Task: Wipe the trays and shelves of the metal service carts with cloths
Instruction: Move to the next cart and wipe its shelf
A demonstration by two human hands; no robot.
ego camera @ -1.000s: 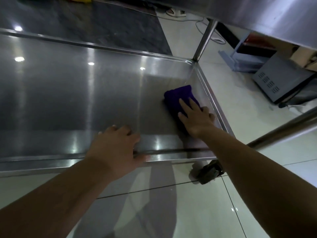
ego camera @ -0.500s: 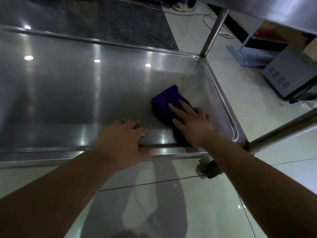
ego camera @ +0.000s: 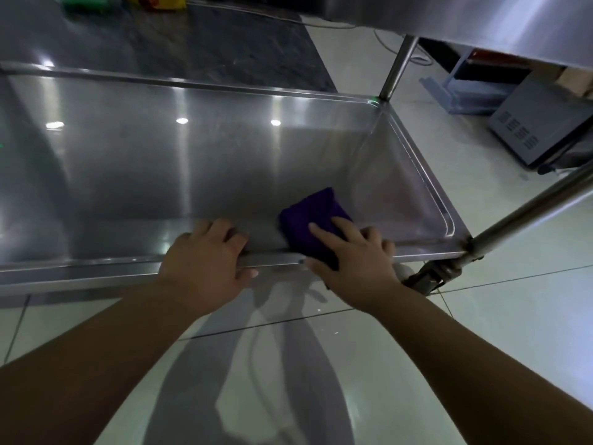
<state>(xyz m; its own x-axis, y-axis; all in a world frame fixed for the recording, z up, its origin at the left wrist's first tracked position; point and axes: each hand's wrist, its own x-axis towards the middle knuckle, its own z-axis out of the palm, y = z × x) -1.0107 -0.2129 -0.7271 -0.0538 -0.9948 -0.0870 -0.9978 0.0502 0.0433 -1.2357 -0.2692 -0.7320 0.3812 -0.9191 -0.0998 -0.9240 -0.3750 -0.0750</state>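
The cart's lowest shelf is a shiny steel tray (ego camera: 160, 162) with a raised rim, low above the floor. A folded purple cloth (ego camera: 313, 216) lies in the tray's near right part, draped over the near rim. My right hand (ego camera: 353, 264) presses flat on the cloth at the rim, fingers spread on it. My left hand (ego camera: 205, 261) grips the tray's near rim just left of the cloth, fingers curled over the edge. The underside of the shelf above (ego camera: 481, 20) fills the top right.
Two cart posts stand at the right corners, far (ego camera: 396, 69) and near (ego camera: 526, 210), with a caster (ego camera: 426, 281) under the near one. A grey box with vents (ego camera: 542, 123) and a pale plastic stand (ego camera: 459, 91) sit on the tiled floor at right. A dark mat (ego camera: 208, 49) lies beyond the tray.
My right hand has dragged the purple cloth from the tray's right middle toward me and left, up onto the near rim. My left hand stays on the rim.
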